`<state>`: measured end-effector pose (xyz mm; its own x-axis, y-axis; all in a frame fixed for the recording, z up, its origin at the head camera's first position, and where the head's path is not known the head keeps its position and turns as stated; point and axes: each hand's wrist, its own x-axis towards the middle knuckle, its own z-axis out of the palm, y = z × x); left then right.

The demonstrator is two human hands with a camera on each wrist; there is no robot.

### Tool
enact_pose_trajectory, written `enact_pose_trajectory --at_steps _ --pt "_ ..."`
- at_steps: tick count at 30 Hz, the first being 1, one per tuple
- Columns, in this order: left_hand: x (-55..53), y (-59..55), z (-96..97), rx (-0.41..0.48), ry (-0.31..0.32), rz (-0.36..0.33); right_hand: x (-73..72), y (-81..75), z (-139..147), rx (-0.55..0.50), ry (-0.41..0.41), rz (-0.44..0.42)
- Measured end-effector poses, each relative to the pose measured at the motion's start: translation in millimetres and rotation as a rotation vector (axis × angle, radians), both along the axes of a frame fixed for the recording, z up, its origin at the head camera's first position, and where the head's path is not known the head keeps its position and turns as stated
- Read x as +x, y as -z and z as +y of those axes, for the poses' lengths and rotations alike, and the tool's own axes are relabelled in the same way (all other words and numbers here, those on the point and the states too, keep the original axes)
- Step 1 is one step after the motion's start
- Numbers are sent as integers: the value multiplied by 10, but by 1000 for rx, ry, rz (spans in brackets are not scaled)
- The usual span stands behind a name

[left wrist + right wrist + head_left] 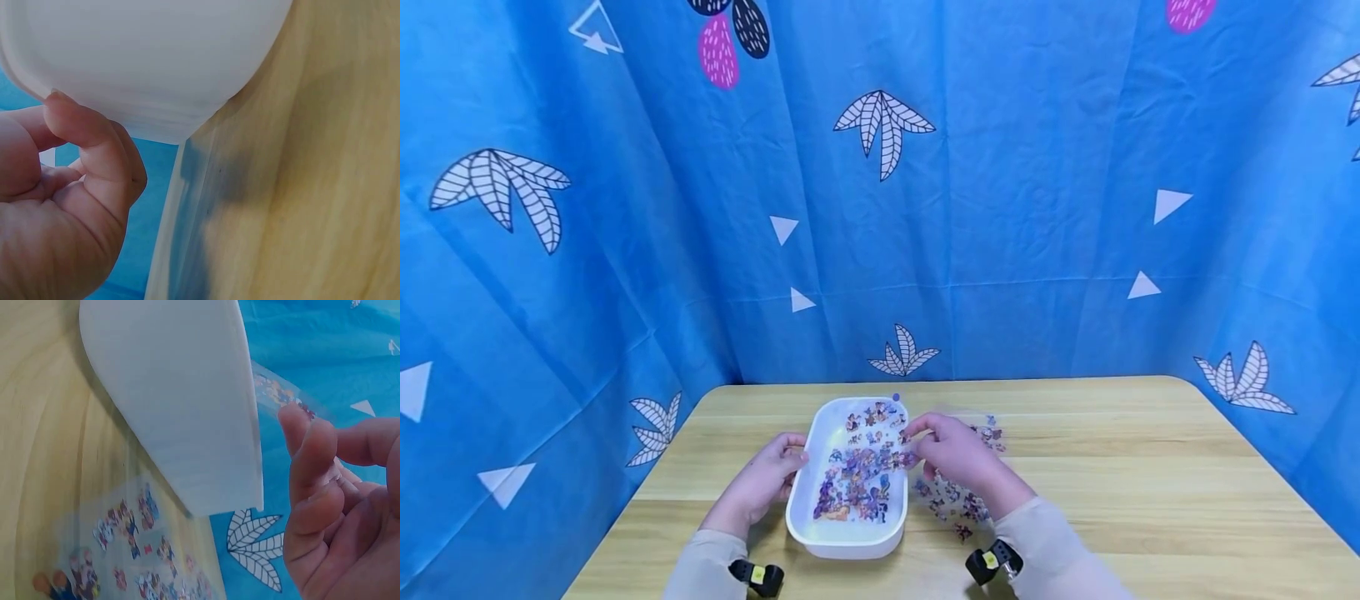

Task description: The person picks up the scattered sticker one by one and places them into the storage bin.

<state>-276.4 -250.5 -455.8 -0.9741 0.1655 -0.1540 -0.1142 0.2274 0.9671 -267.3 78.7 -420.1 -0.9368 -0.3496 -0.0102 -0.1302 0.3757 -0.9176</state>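
A white plastic tub stands on the table with clear sticker sheets inside, printed with small colourful figures. My left hand grips the tub's left rim, thumb over the edge and curled fingers against the outer wall. At the opposite rim, my right hand pinches the edge of a clear sticker sheet between thumb and fingers. That sheet reaches over the tub's opening; its far end blends with the sheets below. Another sticker sheet lies on the table under my right hand and forearm.
The light wooden table extends to the right of the tub. A blue patterned curtain hangs behind it and along both sides. Black bands with small devices sit on both wrists.
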Motion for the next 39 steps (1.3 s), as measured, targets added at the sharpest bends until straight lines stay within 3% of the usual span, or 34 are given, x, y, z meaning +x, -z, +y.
enact_pose_trajectory --at_steps 18,28,39 --pt "-2 14 -19 -5 -5 -14 9 66 -230 -31 -5 12" --pt "-6 17 -13 -10 -2 -10 -16 105 -291 59 35 52" --pt "4 -4 -3 -10 3 1 -16 69 -261 42 15 43"
